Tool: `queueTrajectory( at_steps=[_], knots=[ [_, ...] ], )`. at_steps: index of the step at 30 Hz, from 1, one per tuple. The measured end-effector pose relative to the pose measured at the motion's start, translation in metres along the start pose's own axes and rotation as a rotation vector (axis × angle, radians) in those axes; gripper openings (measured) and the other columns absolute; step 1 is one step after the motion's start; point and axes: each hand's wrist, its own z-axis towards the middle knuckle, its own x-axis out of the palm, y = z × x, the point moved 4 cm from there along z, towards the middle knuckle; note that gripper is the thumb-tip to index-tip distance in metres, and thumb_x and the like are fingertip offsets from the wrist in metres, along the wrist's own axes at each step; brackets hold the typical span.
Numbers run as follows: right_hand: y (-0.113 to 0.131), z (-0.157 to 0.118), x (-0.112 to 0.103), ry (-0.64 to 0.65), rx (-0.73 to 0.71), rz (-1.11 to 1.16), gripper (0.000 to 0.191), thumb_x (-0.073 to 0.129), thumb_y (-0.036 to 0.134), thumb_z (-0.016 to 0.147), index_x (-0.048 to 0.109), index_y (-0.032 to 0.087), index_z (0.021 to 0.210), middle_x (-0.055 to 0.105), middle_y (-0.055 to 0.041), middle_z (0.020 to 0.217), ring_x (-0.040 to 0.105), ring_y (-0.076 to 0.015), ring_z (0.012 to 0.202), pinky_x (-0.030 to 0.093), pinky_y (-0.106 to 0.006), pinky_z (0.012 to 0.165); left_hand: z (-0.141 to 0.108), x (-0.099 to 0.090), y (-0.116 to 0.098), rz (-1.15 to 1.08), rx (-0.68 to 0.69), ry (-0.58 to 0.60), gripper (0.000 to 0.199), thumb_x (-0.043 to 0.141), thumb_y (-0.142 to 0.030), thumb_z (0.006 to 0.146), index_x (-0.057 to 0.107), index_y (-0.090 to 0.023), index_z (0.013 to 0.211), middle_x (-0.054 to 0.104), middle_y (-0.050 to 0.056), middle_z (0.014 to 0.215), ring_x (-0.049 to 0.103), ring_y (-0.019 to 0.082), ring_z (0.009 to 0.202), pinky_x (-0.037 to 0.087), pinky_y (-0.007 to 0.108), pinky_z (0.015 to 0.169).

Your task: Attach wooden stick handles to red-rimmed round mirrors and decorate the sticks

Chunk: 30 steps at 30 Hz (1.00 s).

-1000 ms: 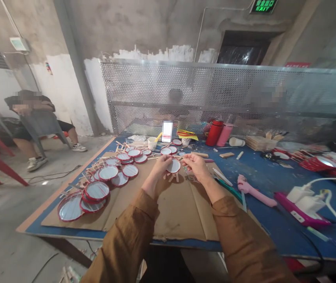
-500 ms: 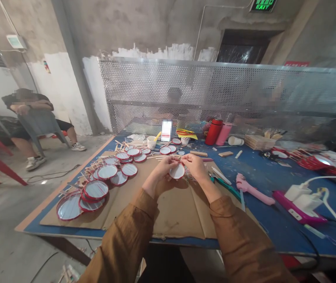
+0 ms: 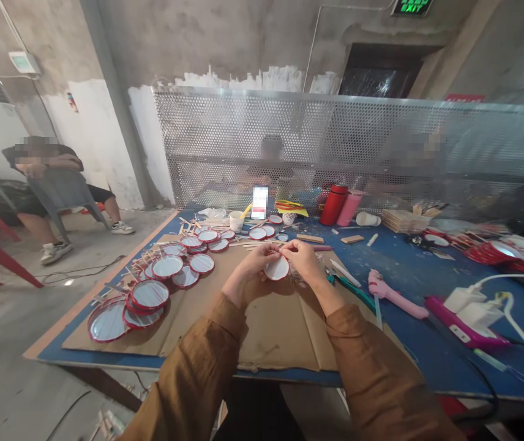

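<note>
My left hand [image 3: 259, 260] is closed around the upper left edge of a small round mirror with a red rim [image 3: 276, 268], held above the cardboard sheet [image 3: 275, 331]. Thumb and fingertips of my right hand [image 3: 302, 257] are pinched together at the mirror's upper edge; whatever they grip is too small to make out. Several finished-looking round mirrors with red rims [image 3: 150, 295] lie in overlapping piles on the left, with thin wooden sticks beside them. Close to my right wrist are green-handled pliers or cutters [image 3: 351, 288].
A pink glue gun [image 3: 397, 295] and a magenta power strip [image 3: 466, 324] with white plugs lie on the right. Behind stand a red bottle [image 3: 334, 205], a paper cup [image 3: 236, 221] and a phone [image 3: 259, 203]. A perforated metal screen [image 3: 225, 135] borders the table's back; a person sits left.
My right fingertips have shifted slightly at the mirror's upper edge. The mirror has tilted or moved a little; my left hand keeps its hold.
</note>
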Motion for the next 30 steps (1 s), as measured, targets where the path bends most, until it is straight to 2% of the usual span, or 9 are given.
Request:
queueTrajectory(
  at_steps=[5,9,12,15,18,23,27,30],
  knots=[
    [-0.004,-0.004,0.004,0.029,0.102,0.175,0.020,0.069,0.037,0.062,0.061,0.019,0.061,0.064,-0.0008,0.059,0.054,-0.0142,0.054,0.042,-0.026,0.052,0.000,0.001,-0.001,0.007,0.010,0.027,0.027,0.070,-0.034,0.077,0.059,-0.012,0.089,0.057,-0.001,0.063,0.047,0.006,0.043,0.033,0.017,0.041],
    [-0.006,-0.007,0.007,0.055,0.183,0.278,0.025,0.072,0.039,0.060,0.057,0.019,0.060,0.057,0.0029,0.051,0.047,-0.0109,0.046,0.035,-0.024,0.046,0.000,0.001,-0.001,0.017,0.009,-0.003,0.025,0.069,-0.032,0.078,0.057,-0.012,0.087,0.057,-0.001,0.062,0.048,0.006,0.043,0.034,0.017,0.041],
    [-0.006,-0.009,0.008,0.086,0.266,0.386,0.028,0.074,0.041,0.058,0.057,0.019,0.063,0.057,0.0034,0.052,0.048,-0.0110,0.046,0.034,-0.023,0.044,-0.002,0.000,-0.003,0.013,0.016,-0.036,0.027,0.067,-0.035,0.080,0.055,-0.013,0.091,0.060,0.000,0.063,0.053,0.008,0.043,0.035,0.017,0.040],
    [-0.007,-0.010,0.009,0.093,0.327,0.440,0.030,0.075,0.042,0.057,0.059,0.019,0.066,0.061,0.0022,0.056,0.052,-0.0116,0.049,0.036,-0.022,0.045,-0.005,0.002,-0.006,-0.010,0.028,0.000,0.035,0.066,-0.043,0.080,0.050,-0.015,0.094,0.062,0.001,0.065,0.057,0.011,0.044,0.034,0.016,0.037],
    [-0.009,-0.009,0.010,0.075,0.348,0.434,0.029,0.076,0.040,0.055,0.059,0.019,0.063,0.060,0.0026,0.055,0.052,-0.0114,0.049,0.036,-0.022,0.044,-0.007,0.001,-0.006,-0.031,0.050,0.027,0.039,0.066,-0.047,0.079,0.048,-0.017,0.096,0.062,0.000,0.066,0.059,0.012,0.044,0.034,0.016,0.035],
    [-0.015,-0.007,0.016,0.010,0.337,0.466,0.026,0.078,0.034,0.050,0.058,0.019,0.058,0.056,0.0039,0.050,0.046,-0.0095,0.046,0.033,-0.021,0.043,-0.004,-0.001,0.002,0.014,0.051,0.004,0.038,0.068,-0.047,0.078,0.050,-0.018,0.095,0.057,-0.003,0.063,0.052,0.007,0.042,0.033,0.014,0.035],
    [-0.017,-0.008,0.023,-0.055,0.340,0.555,0.031,0.078,0.038,0.050,0.057,0.020,0.064,0.060,0.0028,0.056,0.051,-0.0121,0.049,0.039,-0.024,0.046,-0.003,0.000,-0.002,0.059,0.049,-0.010,0.037,0.064,-0.048,0.081,0.048,-0.018,0.096,0.059,-0.002,0.065,0.054,0.009,0.043,0.033,0.015,0.037],
    [-0.017,-0.007,0.027,-0.092,0.339,0.645,0.037,0.080,0.041,0.048,0.055,0.021,0.068,0.062,0.0025,0.060,0.054,-0.0130,0.053,0.044,-0.025,0.050,-0.003,0.000,-0.009,0.140,0.068,-0.037,0.029,0.061,-0.040,0.084,0.049,-0.016,0.095,0.059,-0.001,0.068,0.055,0.009,0.047,0.036,0.016,0.041]
  ],
)
